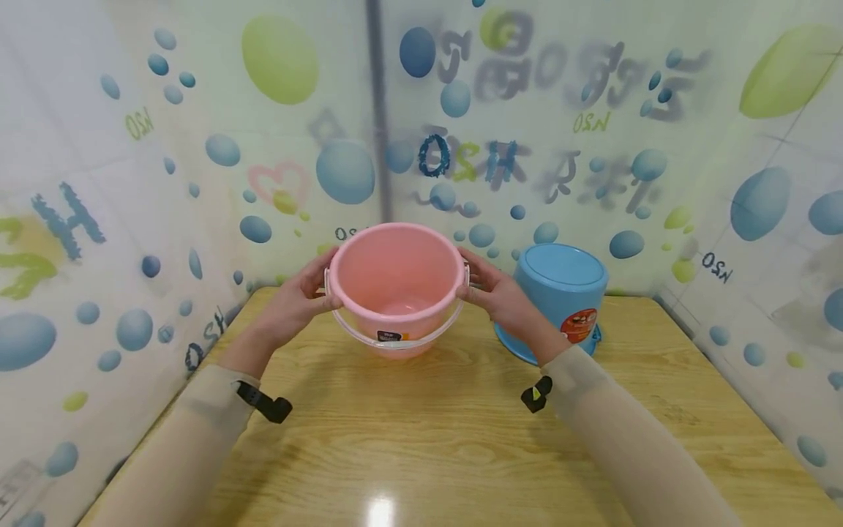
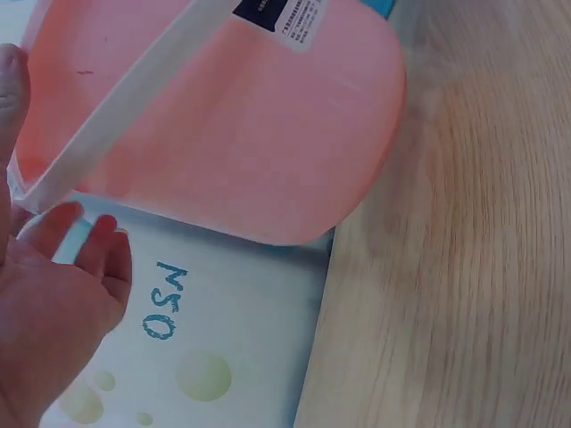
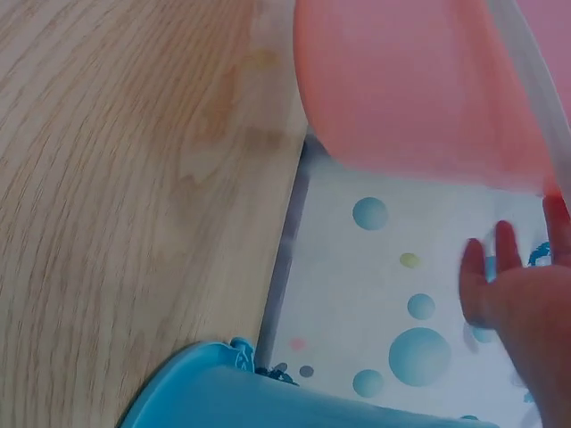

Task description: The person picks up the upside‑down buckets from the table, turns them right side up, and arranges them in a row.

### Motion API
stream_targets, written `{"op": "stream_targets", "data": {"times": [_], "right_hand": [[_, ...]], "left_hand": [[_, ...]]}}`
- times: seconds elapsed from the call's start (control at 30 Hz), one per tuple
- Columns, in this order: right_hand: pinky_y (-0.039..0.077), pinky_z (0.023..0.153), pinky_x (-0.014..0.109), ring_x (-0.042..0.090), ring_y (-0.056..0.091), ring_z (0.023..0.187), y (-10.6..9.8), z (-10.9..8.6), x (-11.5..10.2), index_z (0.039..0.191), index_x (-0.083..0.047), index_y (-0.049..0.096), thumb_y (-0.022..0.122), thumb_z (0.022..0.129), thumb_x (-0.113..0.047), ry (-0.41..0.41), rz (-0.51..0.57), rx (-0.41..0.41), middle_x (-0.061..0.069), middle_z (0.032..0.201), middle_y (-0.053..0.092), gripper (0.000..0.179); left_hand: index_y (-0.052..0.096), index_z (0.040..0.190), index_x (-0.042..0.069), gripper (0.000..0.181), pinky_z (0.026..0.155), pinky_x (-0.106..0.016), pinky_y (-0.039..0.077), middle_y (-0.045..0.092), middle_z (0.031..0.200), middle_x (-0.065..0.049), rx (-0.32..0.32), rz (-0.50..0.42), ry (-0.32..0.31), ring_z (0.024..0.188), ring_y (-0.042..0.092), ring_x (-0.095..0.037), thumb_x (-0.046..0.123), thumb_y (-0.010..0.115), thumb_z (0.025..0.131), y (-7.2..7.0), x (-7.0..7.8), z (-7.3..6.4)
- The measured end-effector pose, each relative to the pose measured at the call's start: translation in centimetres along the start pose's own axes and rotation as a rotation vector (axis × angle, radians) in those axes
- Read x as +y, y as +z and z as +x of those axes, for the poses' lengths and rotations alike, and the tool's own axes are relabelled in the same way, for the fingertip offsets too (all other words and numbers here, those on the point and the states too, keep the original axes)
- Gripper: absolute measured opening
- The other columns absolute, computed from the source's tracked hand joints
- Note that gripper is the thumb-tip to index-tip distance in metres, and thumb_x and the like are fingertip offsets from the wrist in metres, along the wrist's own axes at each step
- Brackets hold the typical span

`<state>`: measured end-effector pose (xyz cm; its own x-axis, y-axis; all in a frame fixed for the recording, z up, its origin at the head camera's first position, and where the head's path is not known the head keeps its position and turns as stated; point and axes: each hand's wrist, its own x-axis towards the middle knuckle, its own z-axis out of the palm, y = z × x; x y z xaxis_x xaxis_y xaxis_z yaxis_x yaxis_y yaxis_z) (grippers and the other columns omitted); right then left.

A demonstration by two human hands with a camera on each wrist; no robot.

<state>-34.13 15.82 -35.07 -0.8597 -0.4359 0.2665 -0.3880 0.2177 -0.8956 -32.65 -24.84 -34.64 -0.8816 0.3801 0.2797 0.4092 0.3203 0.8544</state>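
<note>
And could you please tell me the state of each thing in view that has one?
Pink bucket: open-topped, nothing visible inside, held between both hands.
White handle: swung down across the bucket's front.
Blue bucket: upside down on the table.
Left hand: gripping the pink rim.
Right hand: gripping the rim's opposite side.

On the wood-grained table (image 1: pixel 395 417) a blue bucket (image 1: pixel 558 293) stands upside down.

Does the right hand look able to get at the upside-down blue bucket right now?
Not immediately, it seems: the right hand holds the pink bucket by its rim. Once freed, it probably could; the blue bucket stands close by, with nothing visible between.
</note>
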Motion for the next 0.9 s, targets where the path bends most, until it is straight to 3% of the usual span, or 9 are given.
{"op": "stream_targets", "data": {"times": [0.07, 0.13, 0.33, 0.57, 0.9], "right_hand": [[0.048, 0.123, 0.062, 0.040, 0.048, 0.157, 0.3, 0.1, -0.1, 0.174, -0.038, 0.033, 0.068, 0.111, -0.028, 0.007, 0.072, -0.008, 0.007, 0.172, 0.047, 0.073], [0.051, 0.120, 0.058, 0.040, 0.050, 0.156, 0.6, 0.4, -0.1, 0.174, -0.037, 0.033, 0.066, 0.112, -0.025, 0.017, 0.134, -0.010, 0.006, 0.174, 0.043, 0.071], [0.055, 0.117, 0.052, 0.043, 0.048, 0.156, 1.6, 1.1, 0.4, 0.177, -0.030, 0.026, 0.058, 0.115, -0.019, 0.014, 0.281, -0.016, 0.012, 0.176, 0.035, 0.070], [0.053, 0.119, 0.054, 0.041, 0.055, 0.151, 2.5, 2.5, 1.2, 0.176, -0.033, 0.027, 0.057, 0.116, -0.025, 0.025, 0.272, 0.000, 0.010, 0.173, 0.039, 0.068], [0.049, 0.122, 0.057, 0.042, 0.056, 0.148, 3.2, 4.0, 1.9, 0.177, -0.026, 0.024, 0.057, 0.116, -0.024, 0.077, 0.314, 0.033, 0.018, 0.171, 0.040, 0.069]], "left_hand": [[0.019, 0.176, 0.042, 0.086, 0.124, -0.060, 0.046, 0.037, 0.179, -0.003, -0.008, -0.069, -0.020, 0.157, 0.048, -0.036, 0.024, 0.070, 0.109, 0.0, 0.0, 0.2], [0.018, 0.176, 0.043, 0.084, 0.125, -0.059, 0.046, 0.039, 0.178, -0.007, -0.016, -0.122, -0.036, 0.159, 0.046, -0.038, 0.023, 0.067, 0.110, 0.0, -0.1, 0.4], [0.018, 0.177, 0.041, 0.082, 0.109, -0.036, 0.060, 0.032, 0.180, -0.011, -0.025, -0.244, -0.088, 0.153, 0.052, -0.036, 0.022, 0.064, 0.111, -0.1, -0.7, 0.9], [0.021, 0.176, 0.041, 0.080, 0.105, -0.031, 0.062, 0.032, 0.181, -0.010, 0.045, -0.290, -0.134, 0.154, 0.049, -0.035, 0.025, 0.064, 0.111, -0.4, -1.9, 1.2], [0.021, 0.177, 0.039, 0.080, 0.109, -0.033, 0.060, 0.036, 0.179, -0.009, 0.056, -0.359, -0.168, 0.160, 0.044, -0.034, 0.025, 0.065, 0.111, -0.6, -3.4, 1.9]]}}
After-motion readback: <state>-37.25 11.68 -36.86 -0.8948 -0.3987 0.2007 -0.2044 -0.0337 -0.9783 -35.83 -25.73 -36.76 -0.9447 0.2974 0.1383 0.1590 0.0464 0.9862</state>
